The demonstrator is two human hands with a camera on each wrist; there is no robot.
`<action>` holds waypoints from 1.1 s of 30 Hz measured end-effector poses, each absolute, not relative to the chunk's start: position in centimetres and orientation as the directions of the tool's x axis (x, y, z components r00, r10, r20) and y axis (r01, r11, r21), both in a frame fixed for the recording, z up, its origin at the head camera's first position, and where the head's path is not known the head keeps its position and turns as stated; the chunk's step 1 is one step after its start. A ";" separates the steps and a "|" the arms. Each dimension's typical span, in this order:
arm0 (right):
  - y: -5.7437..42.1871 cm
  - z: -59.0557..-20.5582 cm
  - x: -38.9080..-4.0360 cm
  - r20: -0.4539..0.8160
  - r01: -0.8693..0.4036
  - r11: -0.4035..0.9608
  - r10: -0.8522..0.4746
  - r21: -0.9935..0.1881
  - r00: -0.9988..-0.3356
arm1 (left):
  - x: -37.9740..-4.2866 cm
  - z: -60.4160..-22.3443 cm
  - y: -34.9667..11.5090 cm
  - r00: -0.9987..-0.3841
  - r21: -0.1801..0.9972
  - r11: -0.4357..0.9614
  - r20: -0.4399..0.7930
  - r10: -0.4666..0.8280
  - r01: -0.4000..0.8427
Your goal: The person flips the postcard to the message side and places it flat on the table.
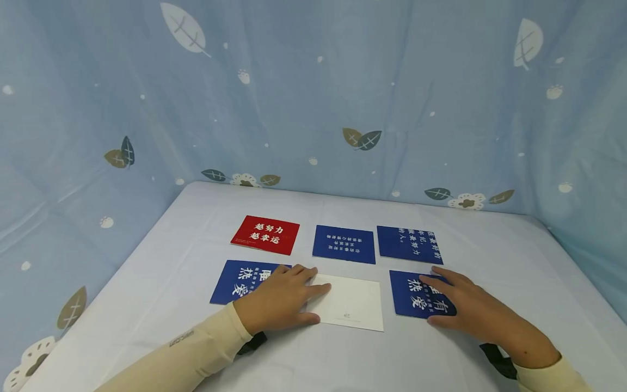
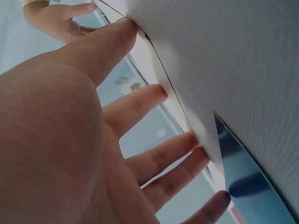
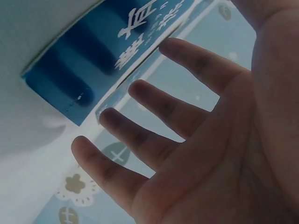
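Note:
My left hand (image 1: 281, 299) lies at the left edge of a white card (image 1: 350, 302), with thumb and fingers spread and fingertips right at that edge. Left of it, a blue card with white characters (image 1: 232, 288) is partly hidden behind this hand. In the left wrist view, the little finger overlaps the corner of a blue card (image 2: 254, 191). Over the right side of another blue card (image 1: 406, 299) reaches my right hand (image 1: 477, 307), its fingers extended and apart. The right wrist view has these fingers just off the blue card's (image 3: 70, 70) face, nothing gripped.
Farther back on the white-covered table (image 1: 161, 305) lie a red card (image 1: 266, 245), a blue card with small text (image 1: 343, 257) and a blue card with larger text (image 1: 392, 239). A blue curtain with leaf prints (image 1: 303, 81) hangs behind the table and along its sides.

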State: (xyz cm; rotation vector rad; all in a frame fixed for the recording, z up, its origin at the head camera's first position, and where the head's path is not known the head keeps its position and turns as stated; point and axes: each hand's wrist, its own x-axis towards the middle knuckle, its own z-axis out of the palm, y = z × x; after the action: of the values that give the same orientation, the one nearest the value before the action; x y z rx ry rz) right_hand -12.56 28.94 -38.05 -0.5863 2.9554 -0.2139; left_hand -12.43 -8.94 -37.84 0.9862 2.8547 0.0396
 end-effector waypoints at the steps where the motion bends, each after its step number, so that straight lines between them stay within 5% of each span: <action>1: 29.1 -38.1 -12.6 -0.093 -0.369 0.915 -0.387 -0.166 -0.917 | -12.4 -37.8 -9.0 -0.781 0.063 0.788 -0.105 0.616 0.613; 14: 29.7 -37.7 -12.9 -0.130 -0.340 0.919 -0.368 -0.200 -0.921 | -13.0 -36.8 -8.3 -0.761 0.011 0.762 -0.060 0.646 0.647; 27: 29.7 -38.0 -12.7 -0.164 -0.292 0.938 -0.323 -0.186 -0.932 | -14.0 -35.0 1.0 -0.612 -0.096 0.606 -0.044 0.790 0.790; 33: 29.6 -37.8 -12.7 -0.119 -0.335 0.924 -0.359 -0.183 -0.926 | -14.3 -35.5 3.7 -0.621 -0.086 0.616 -0.091 0.778 0.783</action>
State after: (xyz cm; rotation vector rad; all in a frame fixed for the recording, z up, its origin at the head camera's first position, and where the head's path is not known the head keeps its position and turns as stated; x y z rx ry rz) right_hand -12.67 29.62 -37.80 -0.5315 2.9336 -0.2403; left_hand -14.29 3.74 -35.51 1.3458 2.7830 -0.1819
